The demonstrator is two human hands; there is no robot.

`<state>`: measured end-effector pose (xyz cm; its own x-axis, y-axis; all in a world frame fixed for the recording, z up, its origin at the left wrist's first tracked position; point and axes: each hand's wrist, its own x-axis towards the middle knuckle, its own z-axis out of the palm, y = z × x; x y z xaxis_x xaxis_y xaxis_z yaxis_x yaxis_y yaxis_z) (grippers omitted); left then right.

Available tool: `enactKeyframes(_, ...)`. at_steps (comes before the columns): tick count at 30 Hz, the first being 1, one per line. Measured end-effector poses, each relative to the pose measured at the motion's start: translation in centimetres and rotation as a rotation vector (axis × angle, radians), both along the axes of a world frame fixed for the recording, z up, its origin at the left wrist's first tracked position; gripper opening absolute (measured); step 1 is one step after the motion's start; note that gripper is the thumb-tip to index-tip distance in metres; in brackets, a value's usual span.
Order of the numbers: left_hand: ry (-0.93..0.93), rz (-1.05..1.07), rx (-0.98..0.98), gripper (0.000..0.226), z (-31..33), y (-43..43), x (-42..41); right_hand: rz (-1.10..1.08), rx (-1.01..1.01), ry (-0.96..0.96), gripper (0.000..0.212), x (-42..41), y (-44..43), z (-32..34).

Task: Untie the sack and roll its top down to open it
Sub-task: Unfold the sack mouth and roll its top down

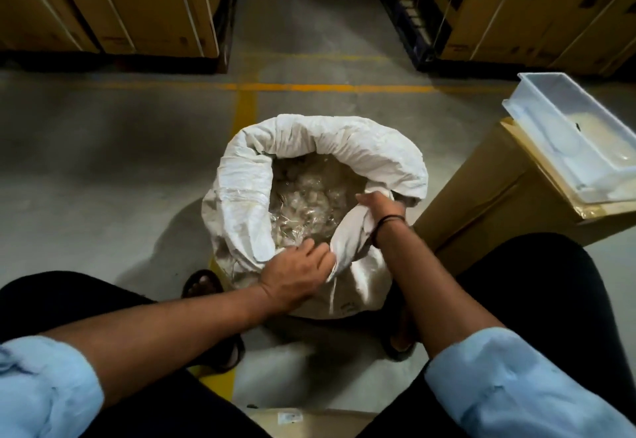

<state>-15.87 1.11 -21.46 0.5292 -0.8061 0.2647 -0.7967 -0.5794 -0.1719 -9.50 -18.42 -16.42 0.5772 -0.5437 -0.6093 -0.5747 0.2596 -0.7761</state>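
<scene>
I see the white sack (241, 203) standing upright on the concrete floor (103, 169), between the person's knees and right over a yellow floor line (246, 107). Its mouth is open, and the top is rolled outward into a thick collar along the far and left sides. Inside I make out a heap of small pale pieces in clear crinkled plastic (309, 196); what they are I cannot tell.

The left hand (296, 275) sits at the near rim, fingers curled into the fabric where the collar ends. The right hand (377, 205) is closed on a gathered fold of the sack's top at the right rim, with a dark band (389, 222) around its wrist. So the two hands are apart, each gripping cloth on the near-right stretch of the rim, which is bunched rather than rolled.

A sandalled foot (203, 282) shows just left of the sack's base. To the right stands a brown carton (488, 189) with a clear plastic tray (564, 134) on top. Stacked cartons (113, 3) line the far side.
</scene>
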Motion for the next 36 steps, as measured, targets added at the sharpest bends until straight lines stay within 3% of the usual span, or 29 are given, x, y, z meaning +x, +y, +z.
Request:
enactKeyframes(2,-0.033,0.059,0.036,0.01,-0.9,-0.3,-0.1,0.082,0.104,-0.008,0.015,1.2,-1.9,2.0)
enactKeyframes(5,0.122,0.199,0.182,0.038,-0.6,-0.9,0.1,0.174,0.125,-0.001,0.015,0.7,-2.7,3.2)
enactKeyframes(8,0.422,0.179,0.501,0.062,1.0,-2.1,-0.4,0.324,-0.116,0.085,0.039,0.2,-2.3,2.5)
enactKeyframes(10,0.469,0.152,0.58,0.084,3.1,-3.1,-0.1,0.529,-0.256,0.176,0.048,0.3,-2.5,3.0)
enactKeyframes(13,0.531,0.23,0.459,0.085,5.8,-4.0,3.6,0.813,-0.701,0.179,0.044,0.4,-3.7,4.7)
enactKeyframes(15,0.547,0.268,0.285,0.088,6.9,-3.8,6.8,0.82,-1.105,0.114,0.054,0.5,-5.1,4.7)
enactKeyframes(17,0.541,0.269,0.118,0.089,7.8,-3.6,10.3,0.809,-1.278,0.104,0.067,0.6,-6.5,4.3)
enactKeyframes(21,0.387,0.334,0.002,0.094,8.1,-4.2,16.3,0.728,-1.132,0.1,0.08,2.3,-7.6,3.3)
enactKeyframes(25,0.349,0.388,0.04,0.108,6.4,-5.3,21.5,0.545,-0.998,0.001,0.108,6.2,-6.3,2.3)
enactKeyframes(29,0.219,0.43,0.088,0.111,3.9,-5.9,25.5,0.551,-0.934,0.049,0.134,9.8,-5.5,1.1)
enactKeyframes(33,0.16,0.488,0.017,0.113,1.7,-5.9,28.1,0.578,-0.961,0.087,0.143,13.0,-4.7,-0.3)
enactKeyframes(36,0.204,0.567,0.048,0.117,0.4,-5.7,29.5,0.54,-0.999,0.12,0.133,14.8,-4.7,-1.1)
